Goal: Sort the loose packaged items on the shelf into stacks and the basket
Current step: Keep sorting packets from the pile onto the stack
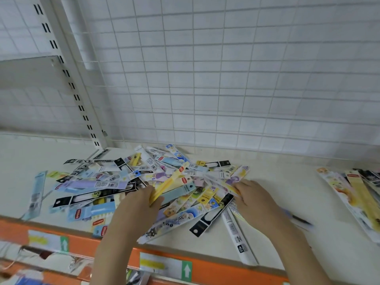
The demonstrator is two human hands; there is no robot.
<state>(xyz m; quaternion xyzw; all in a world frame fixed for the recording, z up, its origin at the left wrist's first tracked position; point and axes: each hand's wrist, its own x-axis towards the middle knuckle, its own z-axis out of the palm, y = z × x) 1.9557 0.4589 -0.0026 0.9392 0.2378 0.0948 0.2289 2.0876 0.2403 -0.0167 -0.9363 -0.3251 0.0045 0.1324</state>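
Amid the central heap, the left hand [137,204] pinches a long yellow card-backed packet [167,185], seemingly for stacking; the right hand [254,199] grips pale overlapping packets [224,183].

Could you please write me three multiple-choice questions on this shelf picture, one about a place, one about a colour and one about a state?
1. Where does the separate stack of packets lie?
A. At the right end of the shelf
B. At the left end of the shelf
C. On the wire grid

2. What colour is the shelf's front edge strip?
A. Blue
B. Orange
C. Black

3. What is the left hand doing?
A. Hanging idle
B. Pressing the back wall
C. Holding a long yellow packet

Answers:
1 A, the stack sits right of the loose pile, apart from it.
2 B, the strip under the pile is orange with white labels.
3 C, its fingers curl round the yellow packet's near end.
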